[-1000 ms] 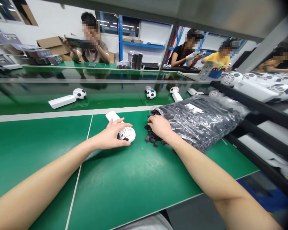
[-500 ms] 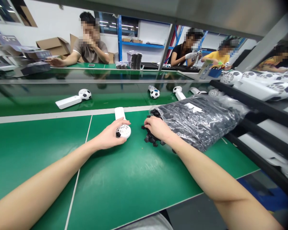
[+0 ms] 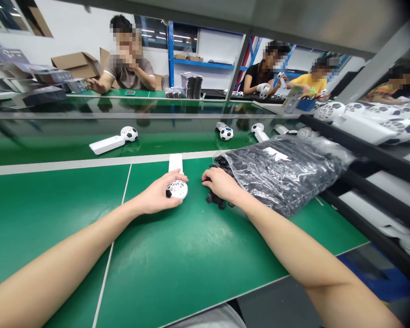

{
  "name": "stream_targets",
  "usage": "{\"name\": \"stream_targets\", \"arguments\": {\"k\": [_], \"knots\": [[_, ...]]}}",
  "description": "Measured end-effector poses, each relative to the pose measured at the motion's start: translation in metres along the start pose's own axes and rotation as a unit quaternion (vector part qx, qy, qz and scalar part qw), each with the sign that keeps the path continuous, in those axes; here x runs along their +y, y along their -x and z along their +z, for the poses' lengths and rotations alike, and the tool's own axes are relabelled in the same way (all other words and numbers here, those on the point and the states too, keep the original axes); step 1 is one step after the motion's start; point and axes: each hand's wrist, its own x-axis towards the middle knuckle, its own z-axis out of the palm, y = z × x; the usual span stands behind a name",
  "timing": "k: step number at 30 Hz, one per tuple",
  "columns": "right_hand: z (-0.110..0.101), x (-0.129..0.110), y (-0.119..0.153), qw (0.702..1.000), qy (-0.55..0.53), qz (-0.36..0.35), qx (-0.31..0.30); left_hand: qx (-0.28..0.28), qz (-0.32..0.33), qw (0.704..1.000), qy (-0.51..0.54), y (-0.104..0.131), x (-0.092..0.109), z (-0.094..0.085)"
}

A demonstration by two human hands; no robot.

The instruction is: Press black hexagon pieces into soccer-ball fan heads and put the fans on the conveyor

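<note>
Basically, the ball-headed device (image 3: 177, 189) lies on the green table (image 3: 164, 259), head toward the wearer, white handle pointing away to the pale edge strip. Left hand (image 3: 155, 193) grasps the ball head, fingers along the far side, thumb on the near side; probably to steady it and leave the lattice top reachable. Right hand (image 3: 221, 184) is over the loose black pieces (image 3: 219, 202), fingertips pinched together; can't tell if a piece is between them. Clear plastic bag (image 3: 287, 171) lies on its side, packed with dark pieces, mouth toward the right hand, likely so the spill stays in easy reach. At right, a black-railed rack (image 3: 358, 145) carries more ball heads and white handles. Beyond the strip, similar devices (image 3: 129, 134) lie spaced on a belt (image 3: 177, 139). Back left, open cardboard box (image 3: 75, 64), contents hidden.
</note>
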Motion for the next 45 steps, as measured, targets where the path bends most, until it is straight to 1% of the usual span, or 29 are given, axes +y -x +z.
{"name": "stream_targets", "arguments": {"k": [5, 7, 11, 14, 17, 19, 23, 25, 28, 30, 34, 40, 42, 45], "knots": [[-0.005, 0.0, 0.0, 0.999, -0.015, 0.03, -0.028, -0.021, 0.012, 1.0, -0.002, -0.001, 0.001, -0.002], [-0.005, 0.001, 0.001, 0.999, -0.017, 0.033, -0.027, -0.023, 0.013, 1.0, -0.005, -0.001, 0.0, -0.002], [-0.006, 0.0, 0.003, 0.999, -0.05, 0.017, -0.011, -0.026, 0.013, 1.0, -0.01, -0.001, -0.001, -0.002], [-0.006, -0.004, 0.005, 0.994, -0.11, -0.007, 0.001, -0.028, 0.009, 1.0, -0.012, -0.001, -0.001, -0.002], [-0.009, -0.011, 0.008, 0.98, -0.19, -0.041, 0.038, -0.028, 0.008, 0.999, -0.014, 0.0, -0.001, -0.003], [-0.011, -0.015, 0.01, 0.966, -0.249, -0.055, 0.049, -0.028, 0.013, 0.999, -0.015, 0.0, -0.001, -0.002], [-0.012, -0.02, 0.012, 0.933, -0.354, -0.063, 0.009, -0.02, 0.023, 0.999, -0.019, 0.0, -0.001, -0.002], [-0.011, -0.022, 0.013, 0.928, -0.36, -0.091, 0.015, -0.022, 0.023, 0.999, -0.018, -0.001, -0.001, -0.002], [-0.01, -0.025, 0.014, 0.929, -0.329, -0.153, 0.074, -0.032, 0.027, 0.999, -0.014, -0.001, -0.002, -0.003], [-0.008, -0.028, 0.015, 0.925, -0.325, -0.175, 0.086, -0.036, 0.035, 0.999, -0.01, -0.001, -0.002, -0.004], [-0.003, -0.035, 0.017, 0.919, -0.351, -0.168, 0.064, -0.035, 0.042, 0.998, -0.009, -0.002, -0.002, -0.004], [0.002, -0.041, 0.015, 0.913, -0.354, -0.193, 0.063, -0.027, 0.028, 0.999, -0.004, -0.002, 0.002, -0.002], [0.003, -0.043, 0.015, 0.911, -0.368, -0.176, 0.06, -0.015, 0.024, 1.0, -0.005, -0.002, 0.003, -0.001], [0.005, -0.044, 0.013, 0.906, -0.4, -0.128, 0.05, 0.004, 0.018, 1.0, -0.004, -0.001, 0.005, 0.001]]}}
